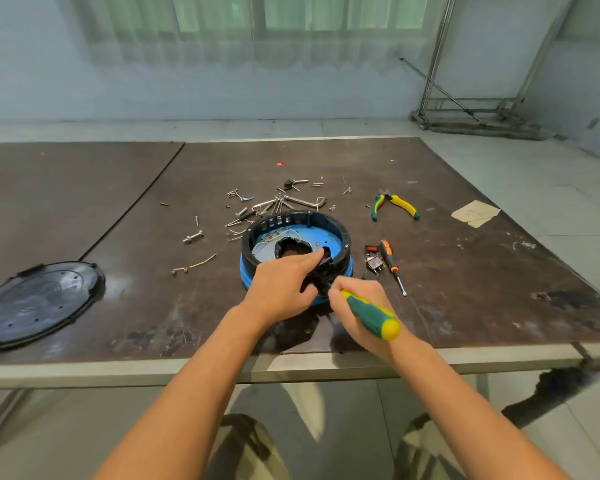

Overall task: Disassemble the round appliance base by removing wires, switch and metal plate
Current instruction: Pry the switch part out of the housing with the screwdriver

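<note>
A dark brown, scuffed table (465, 271) with a pale metal edge carries the blue-and-black round base (340, 233) near its front middle. Loose screws and wires (278, 200) lie scattered behind it, yellow-green pliers (395, 202) to the right, an orange screwdriver (390, 261) just beside small switches (374, 263), a black round cover (39, 303) far left, paper scraps (475, 213) far right

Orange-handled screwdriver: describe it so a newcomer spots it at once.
Find the round blue-and-black appliance base mid-table. Just right of it, beside loose switches, a small screwdriver lies on the brown table. Its handle is black and orange, unlike the green-and-yellow screwdriver in the right hand and the green-and-yellow pliers farther back.
</note>
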